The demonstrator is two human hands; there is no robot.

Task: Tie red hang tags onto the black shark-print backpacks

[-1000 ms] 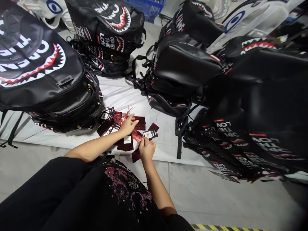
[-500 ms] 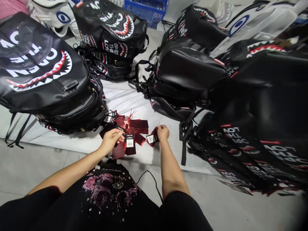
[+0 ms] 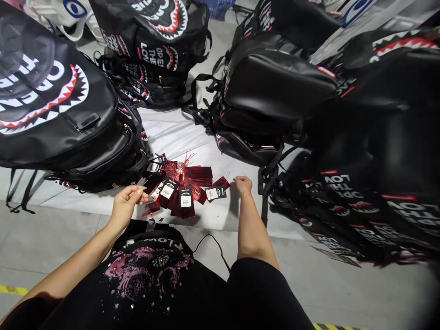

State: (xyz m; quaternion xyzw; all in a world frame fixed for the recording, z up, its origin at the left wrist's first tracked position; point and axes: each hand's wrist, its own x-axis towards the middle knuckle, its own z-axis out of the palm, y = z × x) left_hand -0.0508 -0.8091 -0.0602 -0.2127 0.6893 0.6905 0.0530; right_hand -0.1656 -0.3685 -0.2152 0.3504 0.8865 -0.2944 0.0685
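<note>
Over the left of the tag pile, my left hand [image 3: 126,204] pinches the red string of a hang tag [image 3: 151,209], whose dark red card hangs beside my fingers. To the right, my right hand [image 3: 244,184] is closed with fingertips pressed together; anything between them is too small to make out. Between my hands lie several shiny red hang tags [image 3: 199,175] with red strings, some joined to black cards with white barcode labels [image 3: 185,201]. One black and red tag [image 3: 216,192] lies just left of my right hand, apart from it.
A black backpack with a shark-mouth print [image 3: 113,119] stands at the left, another [image 3: 161,59] behind it. More black backpacks [image 3: 275,91] fill the right side, straps trailing onto the white table surface [image 3: 206,158]. A blue crate [image 3: 220,10] is at the back.
My left hand has moved left out of the pile with a tag's string. My right hand has moved right, away from the black and red tag, which now lies on the table.
</note>
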